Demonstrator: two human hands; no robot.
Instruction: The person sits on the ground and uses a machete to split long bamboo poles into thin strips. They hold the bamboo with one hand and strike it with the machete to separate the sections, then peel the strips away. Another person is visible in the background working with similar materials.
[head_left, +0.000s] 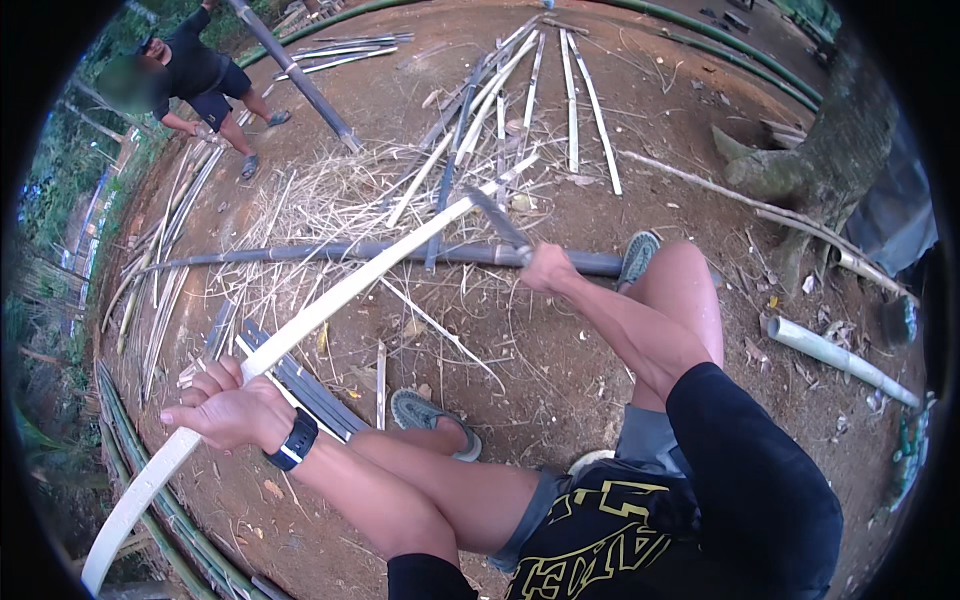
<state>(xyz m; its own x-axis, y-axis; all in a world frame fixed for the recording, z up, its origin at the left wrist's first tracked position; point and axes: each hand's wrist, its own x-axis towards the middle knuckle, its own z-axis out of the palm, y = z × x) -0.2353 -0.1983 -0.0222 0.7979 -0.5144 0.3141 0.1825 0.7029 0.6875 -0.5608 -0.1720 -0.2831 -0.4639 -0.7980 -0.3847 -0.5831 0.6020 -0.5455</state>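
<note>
A long pale split bamboo strip (350,290) runs from the lower left up to the middle of the head view. My left hand (232,408), with a dark watch on its wrist, is wrapped round the strip near its lower part. In my right hand (549,270) is the handle of a large knife (497,220). Its dark blade points up and left and meets the strip near its far end; whether it cuts in, I cannot tell. Below the strip, beside my left leg, lie several dark bamboo slats (312,392).
A dark bamboo pole (350,252) lies crosswise ahead, with heaped shavings (290,205) around it. Split strips (590,110) fan out farther off. At upper left another person (205,70) stands near a leaning pole (300,80). A tree trunk (850,140) and a cut bamboo piece (840,358) are right.
</note>
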